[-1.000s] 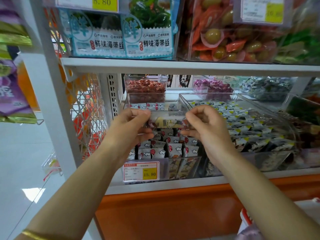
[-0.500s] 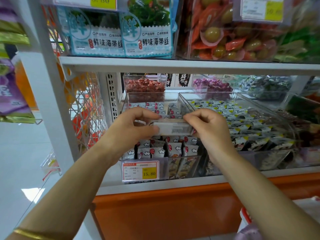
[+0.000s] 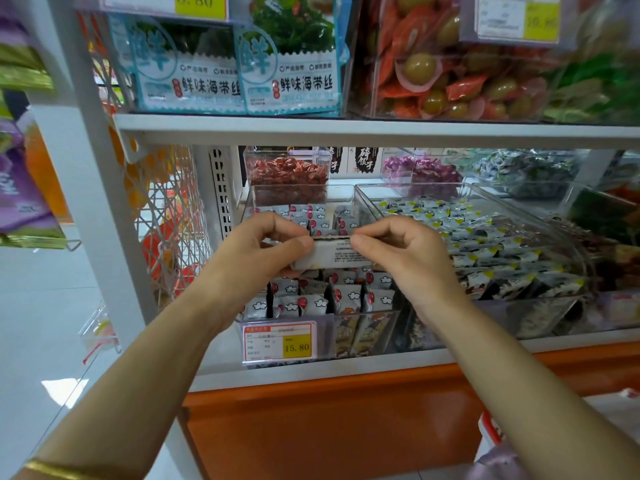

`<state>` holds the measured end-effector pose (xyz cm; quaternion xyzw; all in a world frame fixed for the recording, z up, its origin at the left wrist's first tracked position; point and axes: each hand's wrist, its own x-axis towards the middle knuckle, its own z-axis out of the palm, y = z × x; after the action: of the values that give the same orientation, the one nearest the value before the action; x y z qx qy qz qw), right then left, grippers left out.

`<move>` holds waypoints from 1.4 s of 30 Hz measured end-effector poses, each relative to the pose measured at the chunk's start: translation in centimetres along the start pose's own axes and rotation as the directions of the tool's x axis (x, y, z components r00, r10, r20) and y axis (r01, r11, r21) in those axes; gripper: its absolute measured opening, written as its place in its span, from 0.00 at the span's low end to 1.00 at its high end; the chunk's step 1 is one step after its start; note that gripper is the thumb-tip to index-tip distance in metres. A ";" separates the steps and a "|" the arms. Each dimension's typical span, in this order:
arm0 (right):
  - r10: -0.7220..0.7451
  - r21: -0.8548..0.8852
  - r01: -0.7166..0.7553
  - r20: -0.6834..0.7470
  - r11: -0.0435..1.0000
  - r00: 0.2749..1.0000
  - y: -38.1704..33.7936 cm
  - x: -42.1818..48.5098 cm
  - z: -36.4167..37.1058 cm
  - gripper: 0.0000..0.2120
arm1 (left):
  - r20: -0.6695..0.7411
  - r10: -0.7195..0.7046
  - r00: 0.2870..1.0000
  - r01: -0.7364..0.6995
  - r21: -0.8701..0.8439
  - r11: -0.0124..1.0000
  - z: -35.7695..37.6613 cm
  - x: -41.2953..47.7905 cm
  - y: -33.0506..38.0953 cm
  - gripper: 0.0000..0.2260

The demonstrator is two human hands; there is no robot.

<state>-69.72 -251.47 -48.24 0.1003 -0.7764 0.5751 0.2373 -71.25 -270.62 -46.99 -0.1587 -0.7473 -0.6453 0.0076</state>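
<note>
thing: small white printed snack packet, frame centre, above clear plastic bin
axis: long side horizontal, spanning both hands
left hand: pinching packet's left end
right hand: pinching right end, equally near

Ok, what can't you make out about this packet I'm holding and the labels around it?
Snack packet, head view: the fine print is too small to read; its ends are covered by the left hand and right hand pinching it.
Price tag on the clear bin: only 15.80 reads; the other lines are blurred.
Yellow label above the seaweed packs: cut off by the top edge.
</note>
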 end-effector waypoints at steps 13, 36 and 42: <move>-0.014 -0.064 0.013 -0.021 0.998 1.000 0.0 -0.3 0.6 0.05 | -0.133 -0.002 0.991 0.010 0.059 0.998 0.5 0.4 -0.4 0.08; 0.207 0.236 -0.132 -0.326 0.963 0.922 1.3 3.3 -1.0 0.07 | -0.168 0.164 0.972 -0.032 0.596 0.802 0.9 4.5 -2.2 0.18; 0.125 0.145 -0.080 -0.335 0.986 0.934 2.2 3.4 -0.4 0.07 | 0.155 -0.131 0.979 -0.101 0.932 0.348 2.6 8.8 -4.1 0.18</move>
<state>-73.56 -249.94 -48.38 -0.0271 -0.6886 0.6443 0.3315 -80.10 -266.57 -49.44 -0.1837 -0.9793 -0.0832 0.0150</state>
